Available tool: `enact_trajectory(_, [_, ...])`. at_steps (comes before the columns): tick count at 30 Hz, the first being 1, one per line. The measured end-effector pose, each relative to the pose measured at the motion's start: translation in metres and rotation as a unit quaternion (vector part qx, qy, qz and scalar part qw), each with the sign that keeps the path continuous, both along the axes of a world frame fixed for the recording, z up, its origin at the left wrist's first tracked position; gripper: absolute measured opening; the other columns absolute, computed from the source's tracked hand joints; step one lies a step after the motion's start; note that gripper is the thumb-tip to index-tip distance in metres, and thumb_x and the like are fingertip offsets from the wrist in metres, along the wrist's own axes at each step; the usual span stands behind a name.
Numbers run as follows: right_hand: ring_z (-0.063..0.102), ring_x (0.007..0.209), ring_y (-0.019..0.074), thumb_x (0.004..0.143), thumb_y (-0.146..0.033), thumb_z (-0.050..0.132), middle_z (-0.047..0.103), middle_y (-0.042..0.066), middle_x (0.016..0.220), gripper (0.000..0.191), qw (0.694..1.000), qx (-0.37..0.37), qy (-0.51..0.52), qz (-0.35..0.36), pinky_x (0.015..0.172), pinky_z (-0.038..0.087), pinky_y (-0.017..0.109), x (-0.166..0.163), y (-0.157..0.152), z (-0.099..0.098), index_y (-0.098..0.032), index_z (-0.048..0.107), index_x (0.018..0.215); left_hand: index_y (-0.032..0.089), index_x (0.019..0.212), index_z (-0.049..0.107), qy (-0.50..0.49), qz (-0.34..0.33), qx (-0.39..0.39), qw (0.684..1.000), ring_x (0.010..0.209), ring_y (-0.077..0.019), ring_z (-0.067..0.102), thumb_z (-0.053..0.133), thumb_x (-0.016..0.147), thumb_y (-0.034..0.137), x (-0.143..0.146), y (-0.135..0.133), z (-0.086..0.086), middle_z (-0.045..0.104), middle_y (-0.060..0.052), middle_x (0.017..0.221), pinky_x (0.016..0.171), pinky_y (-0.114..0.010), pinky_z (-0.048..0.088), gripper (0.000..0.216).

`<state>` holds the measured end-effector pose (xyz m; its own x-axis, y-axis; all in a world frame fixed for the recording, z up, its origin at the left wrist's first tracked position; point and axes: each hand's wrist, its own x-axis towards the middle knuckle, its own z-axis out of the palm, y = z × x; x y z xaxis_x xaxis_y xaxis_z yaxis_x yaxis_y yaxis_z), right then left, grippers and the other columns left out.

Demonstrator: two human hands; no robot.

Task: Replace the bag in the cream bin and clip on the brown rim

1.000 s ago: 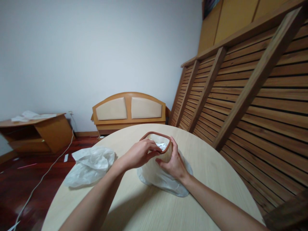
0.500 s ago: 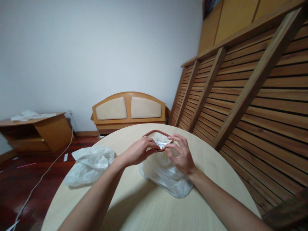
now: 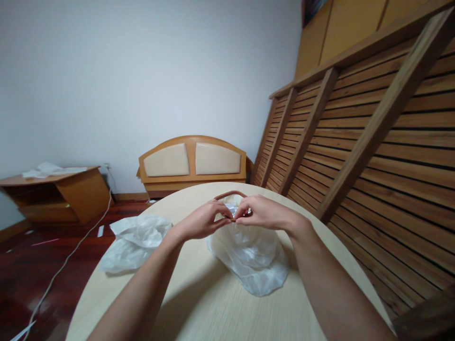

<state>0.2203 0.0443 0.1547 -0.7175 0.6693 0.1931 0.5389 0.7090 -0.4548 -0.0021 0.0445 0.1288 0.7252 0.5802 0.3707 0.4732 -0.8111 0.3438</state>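
Observation:
A small bin with a brown rim (image 3: 230,194) stands on the round pale wooden table (image 3: 199,303), wrapped in a thin white plastic bag (image 3: 250,255) that spreads over the tabletop. My left hand (image 3: 202,221) pinches the bag at the near edge of the rim. My right hand (image 3: 265,213) comes over from the right and pinches the same edge, fingertips almost touching the left ones. The bin's body is hidden behind the bag and my hands.
A second crumpled white plastic bag (image 3: 137,239) lies on the table's left side. Beyond stand a wooden headboard (image 3: 192,163), a low wooden cabinet (image 3: 59,194) and a slatted wooden frame (image 3: 373,132) leaning at right. A cable (image 3: 67,260) runs over the dark floor.
My right hand left the side of the bin, rose to the rim and now pinches the bag beside the left hand. The bag hangs lower and fuller in front.

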Motion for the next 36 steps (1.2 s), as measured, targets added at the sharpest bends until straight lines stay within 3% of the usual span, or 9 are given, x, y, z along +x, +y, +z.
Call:
enact_trajectory(5, [0.059, 0.067, 0.0135, 0.080, -0.015, 0.064, 0.070, 0.000, 0.074, 0.009, 0.999, 0.035, -0.034, -0.018, 0.061, 0.037, 0.025, -0.004, 0.000, -0.008, -0.017, 0.072, 0.079, 0.019, 0.100, 0.071, 0.002, -0.005, 0.000, 1.000, 0.095, -0.0194, 0.063, 0.057, 0.097, 0.034, 0.000, 0.003, -0.002, 0.070, -0.007, 0.098, 0.088, -0.032, 0.047, 0.020])
enact_trajectory(11, [0.055, 0.067, 0.0130, 0.082, -0.016, 0.062, 0.067, 0.000, 0.076, 0.006, 0.997, 0.051, -0.059, -0.024, 0.059, 0.032, 0.026, -0.003, 0.000, -0.009, -0.016, 0.067, 0.081, 0.019, 0.100, 0.071, 0.002, -0.004, 0.000, 1.000, 0.093, -0.0189, 0.063, 0.057, 0.097, 0.032, 0.002, 0.003, -0.002, 0.070, -0.006, 0.097, 0.087, -0.032, 0.047, 0.019])
enact_trajectory(31, [0.058, 0.074, 0.0171, 0.079, -0.013, 0.063, 0.066, 0.002, 0.076, 0.007, 0.992, 0.108, -0.058, -0.005, 0.067, 0.039, 0.028, -0.002, -0.003, -0.013, -0.018, 0.065, 0.075, 0.018, 0.096, 0.070, -0.043, 0.003, 0.000, 0.999, 0.092, -0.0184, 0.064, 0.058, 0.096, 0.034, 0.004, 0.002, 0.001, 0.072, -0.006, 0.096, 0.086, -0.031, 0.048, 0.020])
enact_trajectory(36, [0.058, 0.071, 0.0156, 0.081, -0.015, 0.064, 0.067, 0.001, 0.075, 0.007, 0.995, 0.090, -0.051, -0.014, 0.065, 0.040, 0.027, -0.003, -0.002, -0.015, -0.018, 0.067, 0.075, 0.019, 0.097, 0.070, -0.029, -0.024, 0.020, 0.999, 0.091, -0.0179, 0.064, 0.056, 0.097, 0.032, 0.003, 0.000, 0.003, 0.072, -0.006, 0.095, 0.088, -0.032, 0.047, 0.019])
